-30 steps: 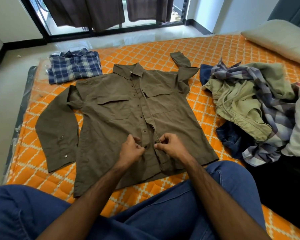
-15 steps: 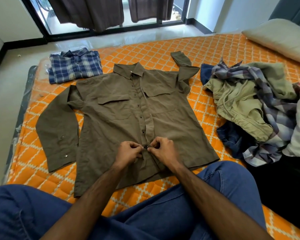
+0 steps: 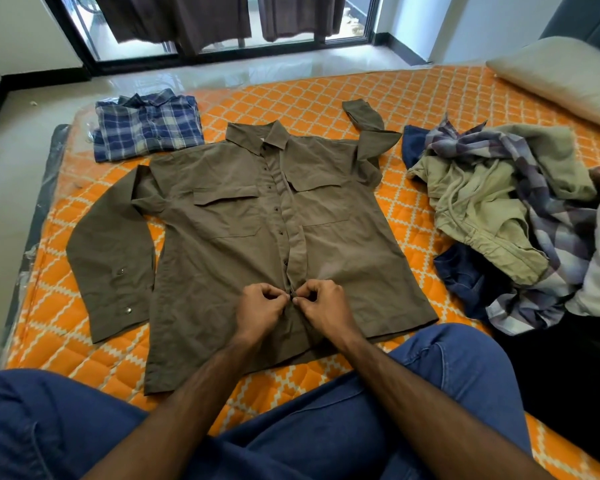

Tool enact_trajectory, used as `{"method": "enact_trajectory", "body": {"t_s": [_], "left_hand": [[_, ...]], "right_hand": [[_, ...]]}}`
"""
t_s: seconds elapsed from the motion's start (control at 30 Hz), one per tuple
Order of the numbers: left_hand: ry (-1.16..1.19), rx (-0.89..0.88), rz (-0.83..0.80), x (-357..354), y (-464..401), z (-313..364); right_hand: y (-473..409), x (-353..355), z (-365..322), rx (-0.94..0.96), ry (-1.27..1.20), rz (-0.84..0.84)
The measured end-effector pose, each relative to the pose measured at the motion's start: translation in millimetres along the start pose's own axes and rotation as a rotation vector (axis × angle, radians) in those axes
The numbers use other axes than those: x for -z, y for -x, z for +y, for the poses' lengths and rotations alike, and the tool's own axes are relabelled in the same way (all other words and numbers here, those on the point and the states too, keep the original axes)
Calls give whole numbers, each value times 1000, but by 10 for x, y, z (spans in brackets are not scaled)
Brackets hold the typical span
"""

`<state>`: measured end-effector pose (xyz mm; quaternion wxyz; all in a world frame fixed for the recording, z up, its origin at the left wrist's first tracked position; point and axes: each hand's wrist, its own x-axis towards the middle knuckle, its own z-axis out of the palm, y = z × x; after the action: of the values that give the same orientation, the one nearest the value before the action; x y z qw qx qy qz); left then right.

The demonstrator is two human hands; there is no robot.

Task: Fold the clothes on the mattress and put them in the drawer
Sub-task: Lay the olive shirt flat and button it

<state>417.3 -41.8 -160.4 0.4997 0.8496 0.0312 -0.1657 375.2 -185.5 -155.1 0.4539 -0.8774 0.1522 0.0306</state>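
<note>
While the olive-brown shirt (image 3: 243,244) lies flat and face up on the orange quilted mattress (image 3: 326,98), collar away from the person, both hands meet at its front placket low down near the hem. Fingers of the left hand (image 3: 260,311) are curled, pinching the left edge of the placket; those of the right hand (image 3: 321,311) are curled too, pinching the other edge at a dark button, the two hands almost touching. One sleeve stretches out along the shirt's left side, the other is bent upward near the collar. A folded blue plaid shirt (image 3: 148,124) sits beyond the left shoulder, just beside it. To the right a loose heap of clothes (image 3: 506,209) is piled, with a pillow (image 3: 561,74) behind. Blue-jeaned knees (image 3: 447,375) frame the hem.
</note>
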Motion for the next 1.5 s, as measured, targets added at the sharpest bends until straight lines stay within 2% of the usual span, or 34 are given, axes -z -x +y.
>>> {"method": "enact_trajectory", "body": {"t_s": [0.27,0.4,0.47,0.57,0.63,0.73,0.87,1.0,1.1,1.17,1.3,1.5], "left_hand": [[-14,-26,-27,44,37,49],[-81,-51,-180,190,-59,135],[-153,-97,-253,277,-131,205],[-344,-233,-226,392,-333,298],[-389,-280,-220,431,-469,324],[-289,-238,-180,374,-587,285],[-222,-164,-103,240,-678,273],[-337,-94,-151,180,-778,307],[-593,-145,-113,117,-793,260],[-645,-185,-84,88,-775,236],[-517,-147,-80,115,-793,218],[-257,-70,-34,134,-770,187]], "right_hand": [[-44,-1,2,-6,-3,-40],[-157,162,-57,-13,31,-133],[-273,269,-113,-24,30,-90],[-488,349,-247,11,91,62],[-591,315,-344,12,149,73],[-680,175,-411,-63,314,-41],[-729,42,-417,-105,408,-28],[-750,152,-306,-158,379,-43],[-727,246,-142,-207,235,-26],[-719,260,-91,-205,128,-18],[-706,224,-124,-139,-12,23],[-627,127,-168,-18,7,100]]}}
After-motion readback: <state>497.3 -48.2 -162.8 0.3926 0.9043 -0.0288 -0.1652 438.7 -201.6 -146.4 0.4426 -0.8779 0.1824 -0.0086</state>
